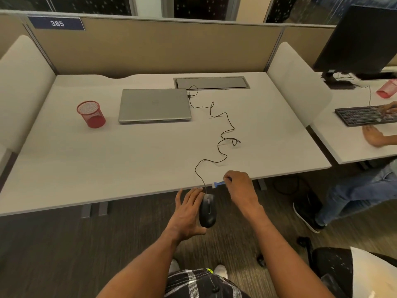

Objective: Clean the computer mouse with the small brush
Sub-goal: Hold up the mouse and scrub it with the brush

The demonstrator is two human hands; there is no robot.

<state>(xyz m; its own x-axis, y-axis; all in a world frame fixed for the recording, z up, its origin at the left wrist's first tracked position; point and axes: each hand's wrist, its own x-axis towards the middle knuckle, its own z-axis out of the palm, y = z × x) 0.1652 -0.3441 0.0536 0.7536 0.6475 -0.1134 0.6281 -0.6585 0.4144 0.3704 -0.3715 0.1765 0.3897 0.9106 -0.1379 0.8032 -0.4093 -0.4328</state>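
Above my checked shorts [193, 283], my left hand [186, 215] cradles the mouse [208, 211] just past the edge of the desk [129, 168], thumb hooked round its rear. My right hand [241, 186] pinches the small brush [218, 184] near its nose (the cable [219, 147] lies slack). I'd flick short strokes along the wheel groove.

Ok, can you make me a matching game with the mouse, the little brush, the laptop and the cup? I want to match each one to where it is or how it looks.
Things:
1. mouse
2. small brush
3. laptop
4. mesh cup

Descriptions:
A. closed, lying flat on the desk
B. red, standing left of the laptop
C. black, held by the left hand in front of the desk edge
D. blue, pinched in the right hand

Pairs: 1-C, 2-D, 3-A, 4-B.
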